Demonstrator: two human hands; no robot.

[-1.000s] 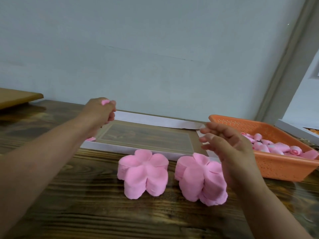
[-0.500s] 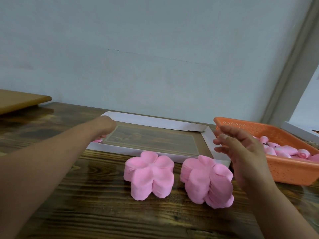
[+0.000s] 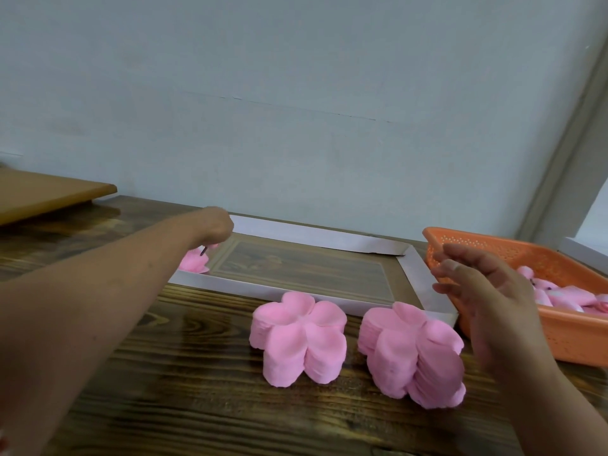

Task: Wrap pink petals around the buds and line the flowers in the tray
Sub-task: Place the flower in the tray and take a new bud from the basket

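Only the head view shows this moment, and it looks down over a dark wooden surface (image 3: 204, 406). At its far side the left hand (image 3: 215, 225) reaches into the near-left corner of the white-rimmed tray (image 3: 316, 233), its fingers curled down on what seems to be the thin dark stem of a finished pink flower (image 3: 192, 262) lying just inside the rim; the fingertips are hidden behind the knuckles, so I cannot tell how firmly it pinches. The right hand (image 3: 487, 291) hovers in the air with loose, spread fingers, holding nothing, between the tray's right rim and the orange basket (image 3: 493, 248) where the rolled pink buds (image 3: 559, 296) lie. Two stacks of pink petals (image 3: 297, 337) stand in front of the tray, near the right wrist. The likeliest slips, I judge: the flower may roll or tip off line when let go, since it looks light and soft, and the right forearm, going toward the basket or back, could brush the nearer stack and fan it over. A flower set crooked in the corner would throw the row off. No brand, label or writing can be read anywhere.
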